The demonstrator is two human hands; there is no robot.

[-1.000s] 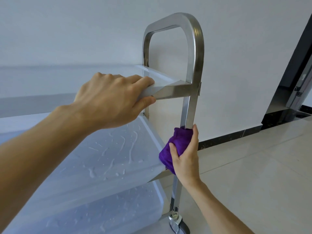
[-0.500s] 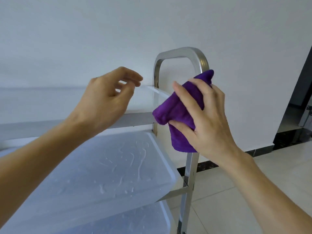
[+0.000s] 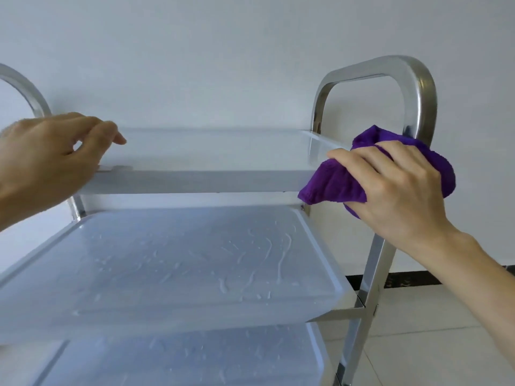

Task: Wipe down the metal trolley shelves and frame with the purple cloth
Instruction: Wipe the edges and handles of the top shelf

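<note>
At the top shelf's right end, the right hand [image 3: 401, 190] grips the bunched purple cloth [image 3: 334, 185].
Its fingers curl around the wad, whose long axis slants from lower left to upper right, touching the shelf corner and steel upright [image 3: 423, 107]. Left hand [image 3: 47, 160], loosely curled and empty, rests on the top shelf [image 3: 209, 154] front rim; wet middle shelf [image 3: 181, 260] lies below.

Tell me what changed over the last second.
The right hand carried the purple cloth up from the lower post to the top shelf's right corner. The left hand let go of that corner and shifted left along the rim. The cloth stayed gripped.
</note>
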